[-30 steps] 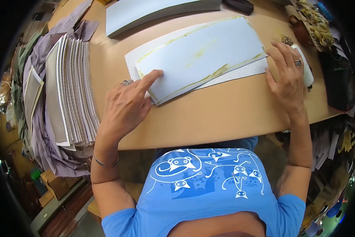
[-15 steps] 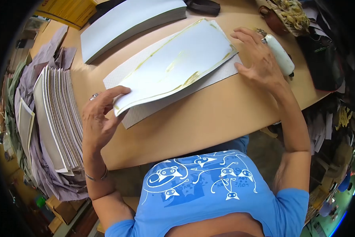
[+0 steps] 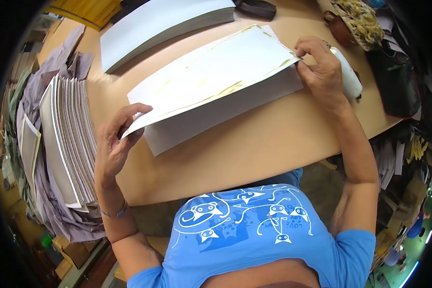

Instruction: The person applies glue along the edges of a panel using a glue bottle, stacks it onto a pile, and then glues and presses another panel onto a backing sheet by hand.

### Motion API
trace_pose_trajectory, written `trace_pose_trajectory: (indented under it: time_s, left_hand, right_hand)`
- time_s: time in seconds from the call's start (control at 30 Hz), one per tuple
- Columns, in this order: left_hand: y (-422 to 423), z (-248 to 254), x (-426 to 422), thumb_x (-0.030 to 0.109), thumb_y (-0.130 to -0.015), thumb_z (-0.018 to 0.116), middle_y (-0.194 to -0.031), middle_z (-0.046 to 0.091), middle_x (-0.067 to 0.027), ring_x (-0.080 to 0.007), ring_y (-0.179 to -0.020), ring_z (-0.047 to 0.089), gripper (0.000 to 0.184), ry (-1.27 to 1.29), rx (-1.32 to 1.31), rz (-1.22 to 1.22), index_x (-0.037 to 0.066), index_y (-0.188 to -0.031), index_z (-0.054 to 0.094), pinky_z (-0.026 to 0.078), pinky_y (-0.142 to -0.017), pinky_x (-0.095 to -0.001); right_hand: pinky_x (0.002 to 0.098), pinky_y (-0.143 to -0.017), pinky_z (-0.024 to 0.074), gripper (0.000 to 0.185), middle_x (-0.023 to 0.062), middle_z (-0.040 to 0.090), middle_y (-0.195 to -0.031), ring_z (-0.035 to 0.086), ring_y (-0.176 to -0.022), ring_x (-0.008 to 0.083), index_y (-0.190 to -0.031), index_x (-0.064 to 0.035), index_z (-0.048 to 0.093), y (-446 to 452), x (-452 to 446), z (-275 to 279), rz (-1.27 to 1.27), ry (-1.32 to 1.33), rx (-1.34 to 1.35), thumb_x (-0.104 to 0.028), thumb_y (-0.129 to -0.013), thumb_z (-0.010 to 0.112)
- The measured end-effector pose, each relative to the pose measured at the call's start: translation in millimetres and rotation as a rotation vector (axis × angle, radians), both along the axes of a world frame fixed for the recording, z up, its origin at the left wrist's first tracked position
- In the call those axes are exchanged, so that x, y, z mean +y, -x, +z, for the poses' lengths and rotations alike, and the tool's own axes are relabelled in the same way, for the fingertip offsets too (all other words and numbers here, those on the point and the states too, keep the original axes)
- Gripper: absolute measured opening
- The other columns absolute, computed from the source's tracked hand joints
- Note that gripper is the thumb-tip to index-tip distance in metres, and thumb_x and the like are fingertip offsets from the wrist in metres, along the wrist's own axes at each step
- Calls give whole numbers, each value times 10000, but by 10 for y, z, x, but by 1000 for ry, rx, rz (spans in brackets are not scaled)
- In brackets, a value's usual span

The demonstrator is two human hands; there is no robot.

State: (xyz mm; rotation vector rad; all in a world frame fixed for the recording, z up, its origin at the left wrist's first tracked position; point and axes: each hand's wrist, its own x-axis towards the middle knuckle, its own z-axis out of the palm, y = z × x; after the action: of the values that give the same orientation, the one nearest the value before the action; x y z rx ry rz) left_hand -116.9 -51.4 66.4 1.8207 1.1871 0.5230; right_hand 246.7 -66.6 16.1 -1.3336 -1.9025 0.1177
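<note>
A white sheet [image 3: 211,67] with yellowish glue streaks along its edges is held up at a tilt between my two hands. My left hand [image 3: 122,137] pinches its lower left corner between thumb and fingers. At the upper right corner, my right hand [image 3: 321,72] grips the sheet, fingers closed on it. Beneath it a second pale sheet [image 3: 216,120] lies on the table, partly covered and in shadow. Just beyond my right hand is a white bottle [image 3: 348,77] lying on its side.
A thick stack of white sheets [image 3: 168,29] stands at the back of the table [image 3: 254,149]. To the left, a row of edged panels [image 3: 69,144] leans on mauve cloth [image 3: 28,101]. A brown pot [image 3: 341,29] and a black pouch [image 3: 394,81] are at the right.
My right hand has closed on the sheet's right corner, where it was open beside it before. The glue-streaked sheet has lifted and tilted, and my left hand moved slightly left with its corner.
</note>
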Motion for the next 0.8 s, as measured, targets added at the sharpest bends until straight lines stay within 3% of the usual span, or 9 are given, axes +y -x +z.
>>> trace_pose_trajectory:
  time_s: [0.13, 0.23, 0.33, 0.57, 0.8]
  left_hand:
    - [75, -105, -13, 169, -756, 607, -609, 352, 55, -39, -543, 280, 284, -36, -84, -22, 54, -1011, 558, 227, -493, -181]
    - [37, -105, -78, 100, -742, 626, -609, 338, 63, -26, -545, 283, 367, 161, -200, 88, 52, -1074, 479, 232, -493, -171]
    - [31, -190, -123, 18, -735, 609, -600, 333, 64, -18, -537, 288, 405, 193, -368, 187, 55, -1082, 402, 241, -497, -157]
    - [87, -326, -220, -47, -733, 573, -591, 329, 59, -16, -514, 278, 292, -93, -202, 306, 64, -945, 405, 252, -468, -157]
    - [32, -329, -275, -83, -672, 614, -534, 385, 34, -26, -483, 347, 180, -479, 54, 259, 44, -785, 554, 280, -429, -183]
  right_hand:
    - [288, -739, 420, 194, 95, 559, -859, 546, -813, 228, -790, -18, 517, 8, -11, 31, 15, -70, 17, 51, -616, 566]
    - [283, -760, 420, 210, 95, 569, -888, 551, -841, 215, -802, -15, 532, 30, -40, 77, 12, -92, 12, 68, -612, 566]
    - [281, -775, 419, 225, 93, 571, -896, 551, -853, 205, -809, -11, 540, 53, -77, 95, 0, -76, 11, 87, -607, 560]
    - [287, -772, 417, 236, 83, 559, -878, 541, -819, 192, -809, -5, 535, 82, -93, 133, -5, -71, -28, 102, -600, 557]
    - [275, -769, 408, 238, 82, 555, -875, 533, -813, 182, -813, -5, 533, 92, -96, 153, 16, -67, -19, 107, -605, 558]
